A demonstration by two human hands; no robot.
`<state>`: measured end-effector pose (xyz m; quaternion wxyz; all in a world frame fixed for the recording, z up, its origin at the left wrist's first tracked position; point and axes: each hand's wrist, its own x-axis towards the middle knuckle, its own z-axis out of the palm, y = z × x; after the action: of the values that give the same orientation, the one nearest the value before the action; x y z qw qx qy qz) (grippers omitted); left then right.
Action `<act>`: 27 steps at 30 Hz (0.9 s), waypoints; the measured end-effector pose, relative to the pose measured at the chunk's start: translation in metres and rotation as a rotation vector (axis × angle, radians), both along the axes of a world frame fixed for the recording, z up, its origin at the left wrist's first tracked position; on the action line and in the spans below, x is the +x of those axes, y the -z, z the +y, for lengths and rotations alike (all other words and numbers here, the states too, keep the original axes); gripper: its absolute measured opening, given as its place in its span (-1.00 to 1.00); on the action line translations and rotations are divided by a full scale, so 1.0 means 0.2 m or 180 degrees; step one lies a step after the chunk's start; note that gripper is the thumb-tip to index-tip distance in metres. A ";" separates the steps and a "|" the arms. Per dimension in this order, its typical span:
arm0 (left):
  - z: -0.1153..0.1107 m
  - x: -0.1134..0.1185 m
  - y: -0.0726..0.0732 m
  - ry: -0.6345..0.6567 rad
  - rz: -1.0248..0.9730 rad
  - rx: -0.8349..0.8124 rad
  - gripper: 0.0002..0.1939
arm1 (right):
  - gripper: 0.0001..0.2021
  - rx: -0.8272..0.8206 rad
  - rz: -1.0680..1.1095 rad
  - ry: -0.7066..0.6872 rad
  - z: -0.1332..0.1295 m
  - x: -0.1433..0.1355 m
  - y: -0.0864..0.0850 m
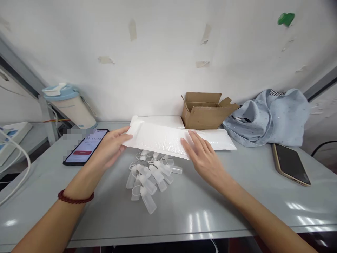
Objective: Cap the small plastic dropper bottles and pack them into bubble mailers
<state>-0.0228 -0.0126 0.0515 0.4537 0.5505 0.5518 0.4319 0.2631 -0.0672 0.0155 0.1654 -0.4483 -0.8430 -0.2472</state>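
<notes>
A white bubble mailer (158, 138) is held tilted above the table between my two hands. My left hand (112, 146) pinches its left end, thumb on top. At the right end, my right hand (201, 154) has its fingers extended over the mailer's edge, lightly spread. Behind and to the right, another white mailer (221, 140) lies on the table. Several small translucent squeeze bottles (149, 200) with white caps and loop ties are piled just in front of the held mailer, which hides part of the pile.
An open cardboard box (204, 114) stands against the wall. A pale blue cloth bag (279, 116) and a dark phone (291, 164) are at right. At left are a tumbler (72, 107), a phone showing a timer (86, 147) and white cables (25, 154). The grey table (210, 218) has a front edge.
</notes>
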 end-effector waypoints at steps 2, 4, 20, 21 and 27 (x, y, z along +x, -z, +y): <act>-0.01 0.00 0.00 0.0160 -0.0454 -0.0200 -0.65 | -0.48 -0.0121 0.0001 0.0058 0.00 -0.01 0.01; -0.03 0.02 0.00 0.0265 -0.0601 -0.0307 -0.61 | -0.43 -0.0261 -0.0009 0.0146 -0.01 -0.02 0.01; -0.27 0.30 0.06 0.1346 0.0059 -0.0572 -0.81 | -0.21 -0.0817 0.0498 -0.0583 -0.15 -0.10 -0.05; -0.28 0.30 0.06 0.1310 0.0110 -0.0513 -0.79 | -0.21 -0.0806 0.0489 -0.0592 -0.15 -0.10 -0.05; -0.28 0.31 0.06 0.1099 -0.0027 -0.0184 -0.75 | -0.21 -0.1019 0.0338 -0.0685 -0.15 -0.10 -0.05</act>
<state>0.0388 -0.0680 0.0394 0.5392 0.6220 0.4592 0.3339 0.2421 -0.0976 0.0255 0.1617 -0.3885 -0.9047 -0.0670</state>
